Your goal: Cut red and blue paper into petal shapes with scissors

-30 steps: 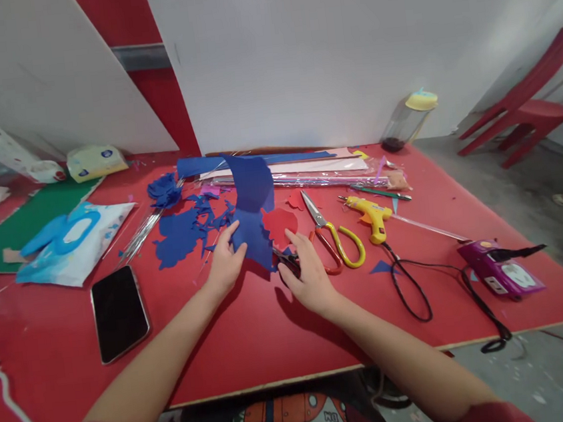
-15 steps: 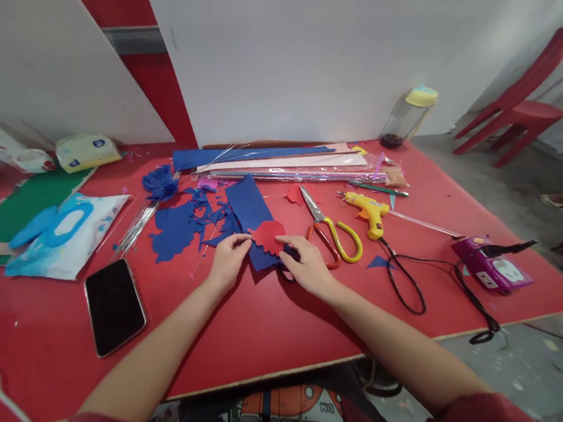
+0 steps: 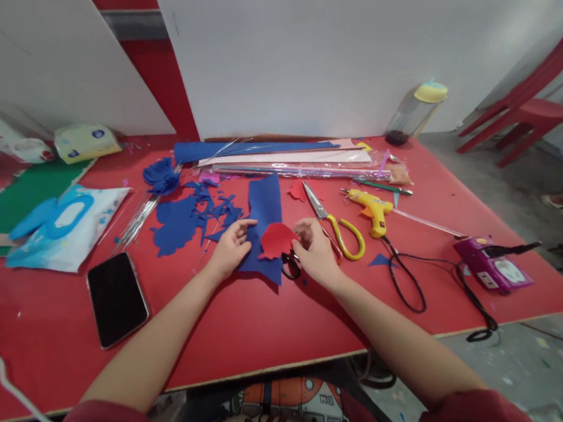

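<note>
A red scalloped cutout (image 3: 277,240), like a flower or petal shape, is pinched at its right edge by my right hand (image 3: 316,251). The cutout hangs over a blue sheet (image 3: 264,199), which looks like foam or felt and lies on the red table. At the sheet's left edge is my left hand (image 3: 234,247), thumb and fingers apart and nothing between them; I cannot tell whether it presses on the sheet. A small pair of black-handled scissors (image 3: 291,267) peeks out by my right hand, its blades hidden. Larger scissors (image 3: 334,222) with a yellow handle lie just to the right.
Blue scraps (image 3: 177,225), a blue flower (image 3: 161,176) and wire stems (image 3: 135,226) lie left. A phone (image 3: 118,299) and wipes pack (image 3: 69,226) are nearby. Rightward are a yellow glue gun (image 3: 372,209), its cord, a purple box (image 3: 491,263) and a bottle (image 3: 415,113).
My left hand has let go of the red cutout, which my right hand now holds alone and has tilted. The blue sheet has shifted and turned straighter beneath it.
</note>
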The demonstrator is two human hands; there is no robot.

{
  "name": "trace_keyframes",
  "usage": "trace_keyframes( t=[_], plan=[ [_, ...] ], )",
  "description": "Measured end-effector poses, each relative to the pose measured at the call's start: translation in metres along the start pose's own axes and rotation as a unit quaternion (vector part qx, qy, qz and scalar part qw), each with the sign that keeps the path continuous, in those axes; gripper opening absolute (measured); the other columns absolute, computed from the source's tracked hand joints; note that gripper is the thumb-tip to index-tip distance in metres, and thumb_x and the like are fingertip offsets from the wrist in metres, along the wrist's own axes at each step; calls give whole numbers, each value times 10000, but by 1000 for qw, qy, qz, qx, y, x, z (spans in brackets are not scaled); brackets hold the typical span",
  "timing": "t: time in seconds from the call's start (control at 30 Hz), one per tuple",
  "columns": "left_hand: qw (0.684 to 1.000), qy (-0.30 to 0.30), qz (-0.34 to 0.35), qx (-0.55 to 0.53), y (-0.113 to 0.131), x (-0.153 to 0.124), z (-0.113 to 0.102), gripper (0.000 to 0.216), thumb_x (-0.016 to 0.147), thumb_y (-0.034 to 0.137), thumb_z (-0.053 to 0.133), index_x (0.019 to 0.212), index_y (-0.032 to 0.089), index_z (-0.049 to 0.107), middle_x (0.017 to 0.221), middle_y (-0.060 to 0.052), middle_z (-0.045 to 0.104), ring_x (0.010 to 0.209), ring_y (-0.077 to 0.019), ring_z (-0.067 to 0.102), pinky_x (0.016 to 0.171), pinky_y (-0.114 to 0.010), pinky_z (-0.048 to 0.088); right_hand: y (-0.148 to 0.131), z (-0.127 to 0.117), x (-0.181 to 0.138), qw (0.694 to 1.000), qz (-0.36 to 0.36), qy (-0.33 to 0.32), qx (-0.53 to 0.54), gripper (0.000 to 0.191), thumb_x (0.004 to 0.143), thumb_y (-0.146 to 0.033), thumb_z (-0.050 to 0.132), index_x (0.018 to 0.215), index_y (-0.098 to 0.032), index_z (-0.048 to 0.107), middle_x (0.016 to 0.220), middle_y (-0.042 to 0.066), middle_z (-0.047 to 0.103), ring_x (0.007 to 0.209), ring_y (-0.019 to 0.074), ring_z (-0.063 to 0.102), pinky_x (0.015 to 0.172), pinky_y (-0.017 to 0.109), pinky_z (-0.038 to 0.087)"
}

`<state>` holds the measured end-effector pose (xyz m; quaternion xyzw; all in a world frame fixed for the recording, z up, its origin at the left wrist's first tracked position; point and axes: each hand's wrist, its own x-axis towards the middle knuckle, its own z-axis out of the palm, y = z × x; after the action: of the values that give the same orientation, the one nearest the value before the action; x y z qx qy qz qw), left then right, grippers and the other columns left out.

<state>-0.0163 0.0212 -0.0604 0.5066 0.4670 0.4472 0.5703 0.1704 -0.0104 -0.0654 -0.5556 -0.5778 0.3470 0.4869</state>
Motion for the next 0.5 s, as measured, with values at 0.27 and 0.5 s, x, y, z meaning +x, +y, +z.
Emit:
trace_keyframes(
  t=[0.27, 0.5],
  plan=[
    [992, -97, -77, -10, 4, -6, -3, 392, 598, 159, 532, 965, 143, 669, 531, 54, 548, 402, -64, 376, 443, -211, 287, -13, 0, -3, 998, -19, -66, 4, 158, 763, -186, 485, 904, -203, 554, 833, 41, 664, 779, 167, 627, 744, 316, 490],
    [989, -127, -63, -45, 5, -9, 7, 338, 620, 282, 598, 917, 147, 684, 961, -64, 687, 893, -211, 602, 788, -304, 432, -11, 3, -3, 993, -38, -107, -22, 155, 745, -174, 517, 881, -195, 589, 826, 39, 692, 779, 168, 652, 762, 318, 504]
  ],
)
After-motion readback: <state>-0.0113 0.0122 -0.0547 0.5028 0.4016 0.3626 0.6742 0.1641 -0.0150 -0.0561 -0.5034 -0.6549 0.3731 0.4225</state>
